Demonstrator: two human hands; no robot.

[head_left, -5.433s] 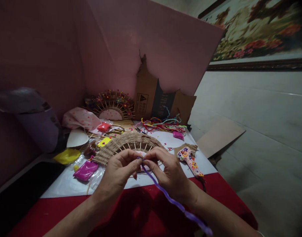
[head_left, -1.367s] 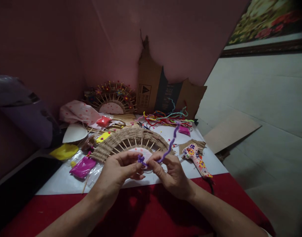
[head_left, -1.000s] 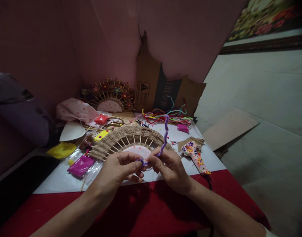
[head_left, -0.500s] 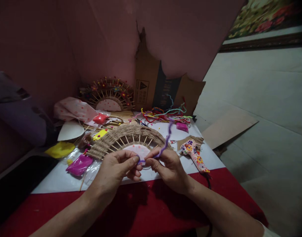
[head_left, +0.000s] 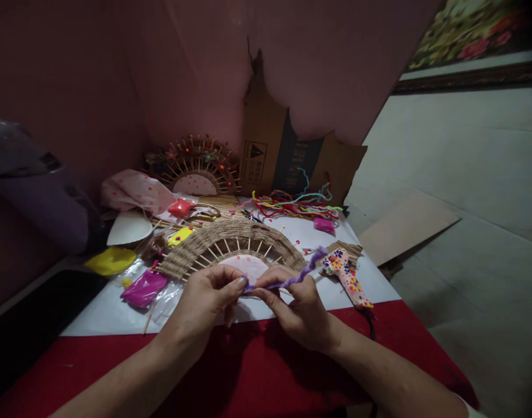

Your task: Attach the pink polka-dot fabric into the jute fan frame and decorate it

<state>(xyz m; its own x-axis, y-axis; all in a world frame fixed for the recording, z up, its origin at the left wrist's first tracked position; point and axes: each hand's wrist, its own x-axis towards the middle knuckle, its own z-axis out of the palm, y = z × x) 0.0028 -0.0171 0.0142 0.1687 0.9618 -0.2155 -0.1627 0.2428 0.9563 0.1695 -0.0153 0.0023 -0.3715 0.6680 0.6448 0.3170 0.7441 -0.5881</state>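
A length of purple yarn (head_left: 307, 271) runs between my two hands over the near side of the table. My left hand (head_left: 211, 293) pinches one end between thumb and index finger. Just to its right, my right hand (head_left: 294, 302) is closed on the same yarn, and the free end sticks out up and to the right. Behind both hands lies a half-round fan frame (head_left: 231, 229) of sticks woven with brown twine. Its half-circle centre (head_left: 244, 264) is covered in pink dotted cloth and partly hidden by my fingers.
A flower-patterned glue gun (head_left: 347, 276) with a black cord lies at right. Coloured yarn strands (head_left: 296, 203) sit before torn cardboard (head_left: 266, 139). Clay packets, magenta (head_left: 144, 288) and yellow (head_left: 111, 260), lie left. A decorated second fan (head_left: 196, 165) stands at the back.
The yarn's free end has dropped from nearly upright to slanting low over my right hand. Both hands stay close together, still gripping the yarn. The view has shifted slightly.
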